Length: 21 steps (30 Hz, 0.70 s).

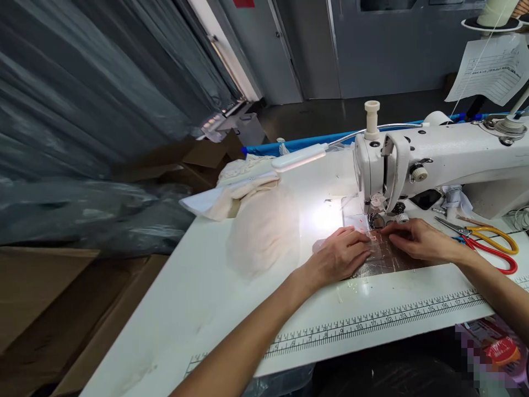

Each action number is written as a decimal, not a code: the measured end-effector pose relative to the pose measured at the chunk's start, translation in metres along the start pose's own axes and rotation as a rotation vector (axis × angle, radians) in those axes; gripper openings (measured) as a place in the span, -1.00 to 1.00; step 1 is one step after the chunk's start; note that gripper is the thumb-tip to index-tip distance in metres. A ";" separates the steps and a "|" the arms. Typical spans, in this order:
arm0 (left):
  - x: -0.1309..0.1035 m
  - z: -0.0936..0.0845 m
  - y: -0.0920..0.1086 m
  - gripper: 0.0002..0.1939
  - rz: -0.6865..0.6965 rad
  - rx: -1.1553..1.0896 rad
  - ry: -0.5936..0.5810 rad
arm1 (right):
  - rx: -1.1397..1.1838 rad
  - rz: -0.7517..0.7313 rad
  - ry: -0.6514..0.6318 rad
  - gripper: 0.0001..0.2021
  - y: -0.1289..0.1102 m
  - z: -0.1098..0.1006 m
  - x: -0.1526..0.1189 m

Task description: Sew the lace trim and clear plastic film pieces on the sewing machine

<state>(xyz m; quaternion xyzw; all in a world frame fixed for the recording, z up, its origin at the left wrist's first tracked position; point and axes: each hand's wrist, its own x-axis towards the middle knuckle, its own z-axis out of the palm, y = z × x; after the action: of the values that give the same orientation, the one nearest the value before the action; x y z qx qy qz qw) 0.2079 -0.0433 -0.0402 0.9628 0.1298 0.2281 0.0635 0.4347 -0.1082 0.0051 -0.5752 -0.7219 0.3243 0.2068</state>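
Head view: L hand (341, 253) & R hand (417, 240) touching sheer fabric (375, 252) by sewing machine (463, 157), right of ctr.
L lying flat, R curling narrow, can't tell if pinching; scissors (467, 234) resting on counter (185, 298), far right of frame.

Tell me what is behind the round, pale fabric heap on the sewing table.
Behind the fabric heap, a white sheet sticks out at the left, and cream cloth lies farther back. The heap hides their nearer parts and whatever it covers.
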 end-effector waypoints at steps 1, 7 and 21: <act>-0.001 0.001 -0.001 -0.73 0.005 0.006 0.004 | -0.034 0.019 0.006 -0.71 0.000 -0.004 0.000; 0.002 -0.001 0.002 -0.80 0.031 0.056 0.111 | -0.216 -0.063 0.046 -0.67 0.009 0.006 0.008; 0.007 -0.005 0.003 -0.82 0.076 -0.035 0.052 | -0.458 -0.260 0.152 -0.64 0.025 0.032 0.010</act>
<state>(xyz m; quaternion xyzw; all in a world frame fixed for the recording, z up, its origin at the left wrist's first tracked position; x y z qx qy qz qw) 0.2123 -0.0443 -0.0327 0.9595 0.0908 0.2577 0.0683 0.4275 -0.1029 -0.0359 -0.5323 -0.8266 0.0791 0.1649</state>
